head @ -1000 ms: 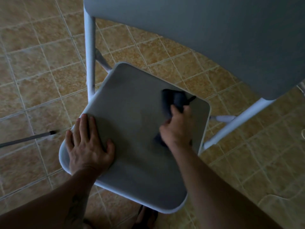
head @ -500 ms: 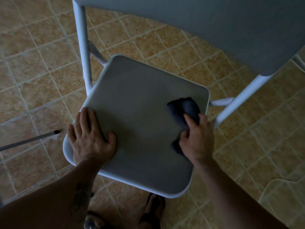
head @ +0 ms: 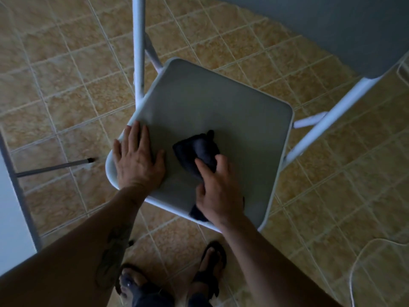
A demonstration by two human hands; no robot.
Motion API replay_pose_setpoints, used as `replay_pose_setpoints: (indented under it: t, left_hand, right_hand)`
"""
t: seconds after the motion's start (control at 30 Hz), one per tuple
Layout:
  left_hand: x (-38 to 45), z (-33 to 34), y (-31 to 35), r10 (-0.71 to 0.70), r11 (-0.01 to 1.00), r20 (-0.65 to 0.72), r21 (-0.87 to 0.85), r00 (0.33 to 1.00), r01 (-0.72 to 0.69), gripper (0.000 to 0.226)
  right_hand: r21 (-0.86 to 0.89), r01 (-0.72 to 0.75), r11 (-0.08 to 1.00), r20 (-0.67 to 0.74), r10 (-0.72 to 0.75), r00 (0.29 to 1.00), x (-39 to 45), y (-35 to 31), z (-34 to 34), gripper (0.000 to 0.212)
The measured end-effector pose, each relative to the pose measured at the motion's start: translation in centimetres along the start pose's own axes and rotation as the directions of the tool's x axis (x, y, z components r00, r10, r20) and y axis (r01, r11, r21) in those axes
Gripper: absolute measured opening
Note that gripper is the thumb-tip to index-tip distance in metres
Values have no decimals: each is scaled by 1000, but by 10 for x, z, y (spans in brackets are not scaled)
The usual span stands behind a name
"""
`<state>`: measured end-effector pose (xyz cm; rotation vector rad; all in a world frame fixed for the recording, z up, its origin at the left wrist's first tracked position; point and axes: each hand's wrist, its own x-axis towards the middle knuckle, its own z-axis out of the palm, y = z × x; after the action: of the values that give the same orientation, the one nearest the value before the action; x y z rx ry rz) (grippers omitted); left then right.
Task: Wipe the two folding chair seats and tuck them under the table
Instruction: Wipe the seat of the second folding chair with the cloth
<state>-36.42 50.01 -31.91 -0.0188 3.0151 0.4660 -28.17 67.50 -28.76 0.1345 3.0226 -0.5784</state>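
A grey folding chair seat (head: 221, 111) on a white tube frame fills the middle of the view, its backrest (head: 332, 25) at the top right. My left hand (head: 136, 161) lies flat on the seat's left front corner, fingers straight. My right hand (head: 218, 190) grips a dark crumpled cloth (head: 197, 151) and presses it on the seat near the front middle. Part of the cloth shows below my right palm.
Tan tiled floor (head: 66, 74) surrounds the chair. A white table edge with a grey leg (head: 15, 173) stands at the far left, a thin brace rod (head: 55, 167) running from it. My sandalled feet (head: 210, 262) are just below the seat. A pale curved rim (head: 363, 262) sits bottom right.
My right hand has dragged the cloth from the seat's right side leftward toward the front middle. My left hand stays flat on the left front corner. The view has shifted.
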Motion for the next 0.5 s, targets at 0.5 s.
replay_pose_setpoints:
  t: [0.5]
  left_hand:
    - [-42,1,9,59,998,-4,-4,998,-59,83]
  right_hand:
    - [-101,74,992,73,-67,995,-8,30,-14,56]
